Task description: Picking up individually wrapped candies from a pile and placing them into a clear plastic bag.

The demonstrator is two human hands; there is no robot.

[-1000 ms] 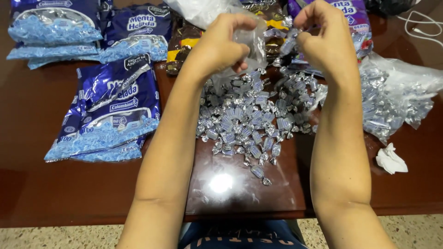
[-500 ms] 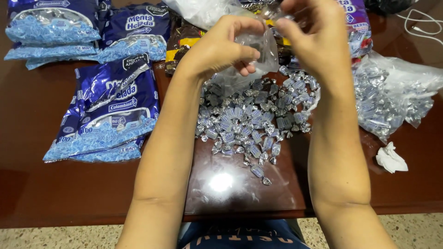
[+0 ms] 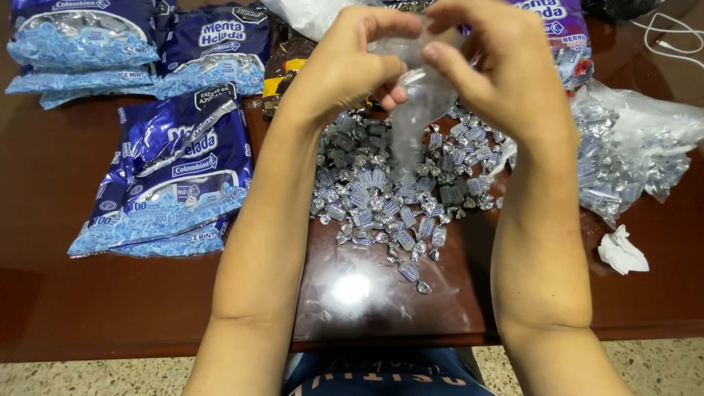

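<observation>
At the far left we see blue candy bags [image 3: 84,44] stacked along the back of the dark brown counter [image 3: 110,308], with another blue bag [image 3: 172,176] lying nearer us, tilted, on top of a second one. A dark bag with a yellow patch [image 3: 287,62] lies behind our left forearm.

Our left hand [image 3: 348,66] is raised above the counter, thumb and fingers pinched shut on the upper edge of a small clear bag [image 3: 418,103]. The clear bag is thin, shiny and crinkled; it hangs down between both hands, narrowing toward its lower end just above the candy pile [image 3: 389,198]. We cannot tell whether anything is inside it. The pile spreads on the counter beneath and between our forearms: many small sweets in silver and pale blue twisted wrappers, a few strays lying nearer the front edge.

Our right hand [image 3: 506,73] grips the other side of the clear bag's top, fingers curled closed on the plastic, close to the left hand.

To the right a large clear sack [image 3: 631,154] full of the same wrapped sweets lies on the counter, and a crumpled white scrap [image 3: 622,251] sits just in front of it. A white cable [image 3: 671,37] runs at the far right corner.
</observation>
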